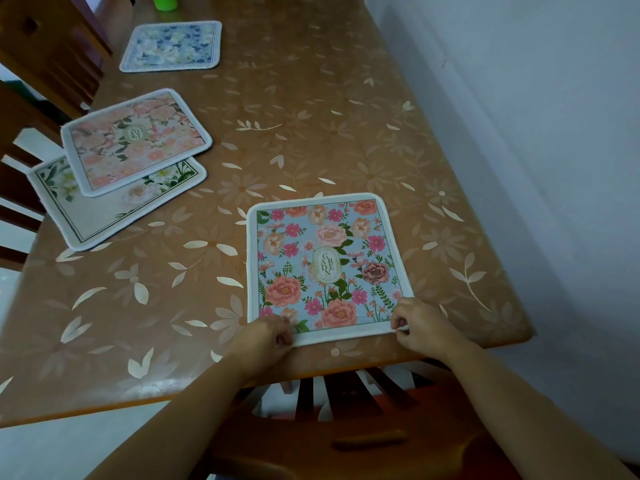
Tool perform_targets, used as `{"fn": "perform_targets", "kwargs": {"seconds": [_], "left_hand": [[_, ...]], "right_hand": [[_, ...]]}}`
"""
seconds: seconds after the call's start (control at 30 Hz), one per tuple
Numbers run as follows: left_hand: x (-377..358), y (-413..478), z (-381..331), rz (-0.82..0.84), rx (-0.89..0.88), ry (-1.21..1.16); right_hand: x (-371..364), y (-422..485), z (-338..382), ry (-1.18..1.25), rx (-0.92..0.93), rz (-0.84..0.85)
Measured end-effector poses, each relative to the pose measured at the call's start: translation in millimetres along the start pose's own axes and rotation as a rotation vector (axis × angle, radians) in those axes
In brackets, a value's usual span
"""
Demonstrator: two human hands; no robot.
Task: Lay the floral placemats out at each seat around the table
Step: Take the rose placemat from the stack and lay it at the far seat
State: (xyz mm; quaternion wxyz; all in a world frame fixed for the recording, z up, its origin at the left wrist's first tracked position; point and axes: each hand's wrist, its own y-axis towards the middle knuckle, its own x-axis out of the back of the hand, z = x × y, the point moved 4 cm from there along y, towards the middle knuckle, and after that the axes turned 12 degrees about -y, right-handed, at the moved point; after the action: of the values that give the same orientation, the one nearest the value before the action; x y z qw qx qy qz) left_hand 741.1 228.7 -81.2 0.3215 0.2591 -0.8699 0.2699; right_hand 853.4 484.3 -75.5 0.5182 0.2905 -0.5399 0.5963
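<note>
Two bare forearms, no sleeves, left hand [266, 336] and right hand [420, 329] ringless.

A brown cover [311, 133] printed with pale leaves and daisies is lying over the desk [104, 407]. A green cup [165, 1] is standing at the far end, cut off by the frame. Wooden chairs [45, 46] are sitting along the left side, and another chair [346, 427] is tucked in at the near edge. A white wall [536, 98] is running along the right.

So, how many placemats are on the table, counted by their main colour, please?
Light blue with pink flowers, held by left hand and right hand: 1
Pink: 1
White with green border: 1
Blue and white: 1
Total: 4
</note>
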Motion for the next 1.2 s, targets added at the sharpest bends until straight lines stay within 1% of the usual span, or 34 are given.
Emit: {"fn": "perform_targets", "kwargs": {"seconds": [0.1, 0.17, 0.23, 0.27, 0.33, 0.4, 0.47, 0.53, 0.6, 0.67, 0.8, 1.0, 1.2], "left_hand": [[-1, 0, 0, -0.001, -0.025, 0.025], [-1, 1, -1, -0.036, -0.056, 0.050], [-2, 3, -2, -0.073, -0.066, 0.120], [-4, 5, -1, -0.064, -0.045, 0.161], [-12, 10, 3, 0.002, 0.004, 0.261], [-21, 15, 5, 0.058, 0.004, 0.361], [-29, 18, 4, 0.065, 0.012, 0.401], [-36, 23, -1, 0.053, 0.046, 0.432], [-42, 31, -7, 0.019, 0.083, 0.430], [-44, 40, -14, -0.025, 0.103, 0.406], [-37, 57, -15, -0.112, 0.061, 0.320], [-12, 96, -6, -0.196, 0.106, 0.289], [13, 136, 7, -0.289, 0.140, 0.211]], "right_hand": [[1, -1, 4, -0.011, 0.031, -0.040], [3, 0, 7, -0.036, 0.039, -0.085], [4, 3, 9, -0.083, 0.046, -0.131], [3, 4, 10, -0.114, 0.048, -0.137], [-4, 8, 14, -0.198, 0.057, -0.090], [-18, 14, 22, -0.290, 0.068, -0.012], [-30, 20, 32, -0.338, 0.049, 0.038], [-37, 28, 42, -0.368, 0.013, 0.045], [-39, 38, 52, -0.386, -0.022, 0.013], [-37, 46, 58, -0.369, -0.041, -0.064], [-26, 63, 57, -0.383, -0.013, -0.160], [-11, 113, 47, -0.360, -0.013, -0.159], [2, 152, 39, -0.310, -0.027, -0.210]]}}
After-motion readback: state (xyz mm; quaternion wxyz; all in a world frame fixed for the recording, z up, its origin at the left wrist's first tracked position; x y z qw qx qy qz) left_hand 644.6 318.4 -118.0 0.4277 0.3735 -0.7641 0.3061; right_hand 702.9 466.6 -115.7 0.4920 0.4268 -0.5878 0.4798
